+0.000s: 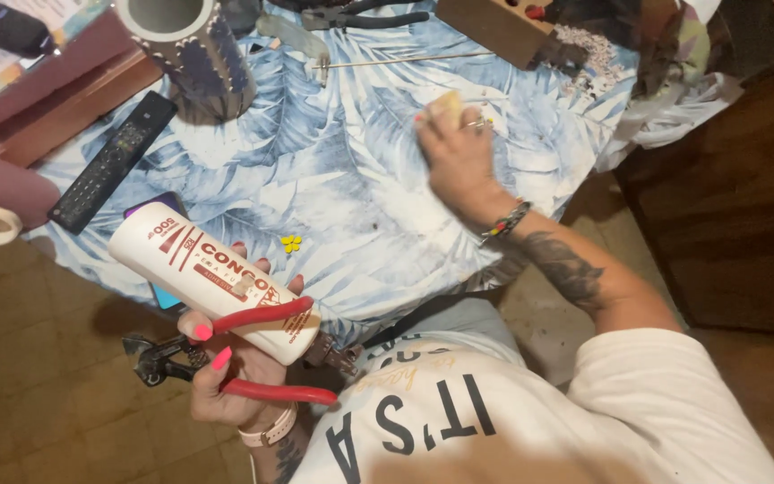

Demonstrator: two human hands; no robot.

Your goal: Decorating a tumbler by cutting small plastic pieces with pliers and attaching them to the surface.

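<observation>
Light: warm and a bit dim, like a lamp in a room at night.
Brightest spots: the white bottle (212, 280) and the white shirt (530, 421) look almost too bright.
Dark parts: the brown floor (38, 376) and the right side are shadowy.
Shadows: soft ones under the table edge and beside the grey cup (188, 49).
Blur: the right hand (459, 148) is smeared and fuzzy, and the small thing in its fingers cannot be made out.
Sharper parts: the left hand (235, 367), the red pliers (226, 358) and the black remote (114, 161).
Edges: things bend and lean a little near the corners.
Grain: the whole view is a bit soft and speckled.
</observation>
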